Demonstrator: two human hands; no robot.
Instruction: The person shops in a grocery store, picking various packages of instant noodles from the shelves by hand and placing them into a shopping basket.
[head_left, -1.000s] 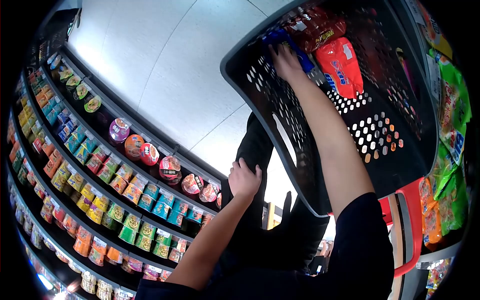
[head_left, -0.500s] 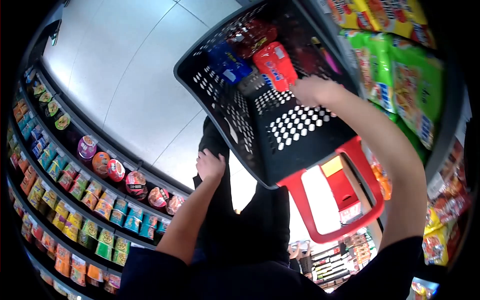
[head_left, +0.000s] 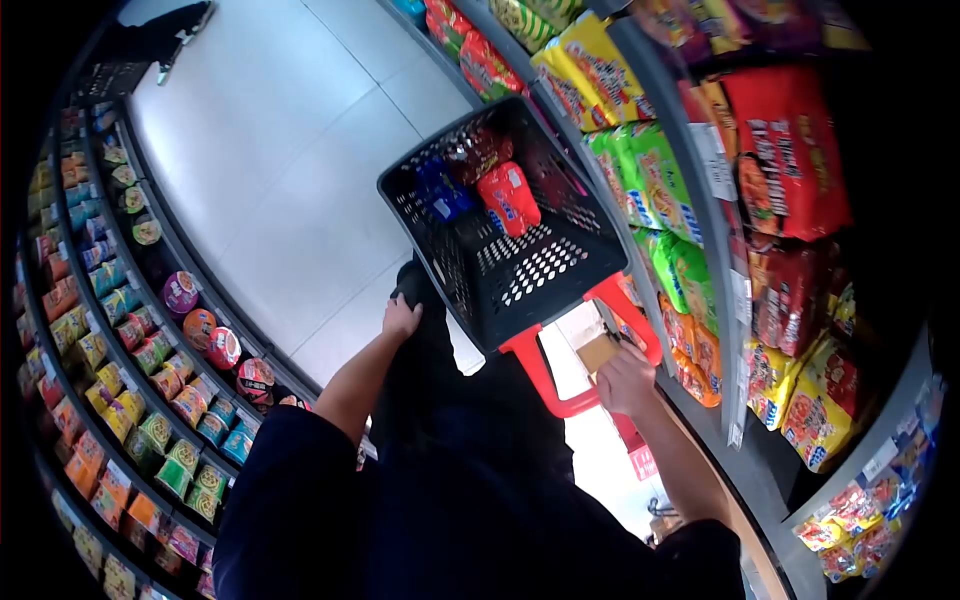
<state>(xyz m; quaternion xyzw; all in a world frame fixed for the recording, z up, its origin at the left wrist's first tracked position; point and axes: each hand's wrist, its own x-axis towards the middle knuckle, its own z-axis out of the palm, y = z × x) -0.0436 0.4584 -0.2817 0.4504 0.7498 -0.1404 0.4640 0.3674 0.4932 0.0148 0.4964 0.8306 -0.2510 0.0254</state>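
My right hand (head_left: 626, 380) is at the red handle (head_left: 575, 403) of a black shopping basket, its fingers curled over the bar. The black basket (head_left: 470, 310) has perforated walls and stands in front of my legs. Inside, at the far end, lie a red packet (head_left: 511, 199), a blue packet (head_left: 443, 192) and a dark red shiny packet (head_left: 480, 152). My left hand (head_left: 402, 318) rests on my dark trouser leg by the knee, holding nothing; its fingers lie fairly flat and are partly hidden.
Shelves of cup noodles (head_left: 222, 347) and small packets curve along the left. On the right, a shelf holds green packets (head_left: 660, 180), yellow packets (head_left: 595, 75) and a large red packet (head_left: 790, 150). Pale floor tiles (head_left: 290, 150) lie between. Another person's dark-clothed leg (head_left: 150, 40) shows at top left.
My right hand has come out of the basket, away from the red packet, back to the handle. The view has shifted, showing more of the right shelf. My left hand stays on my leg.
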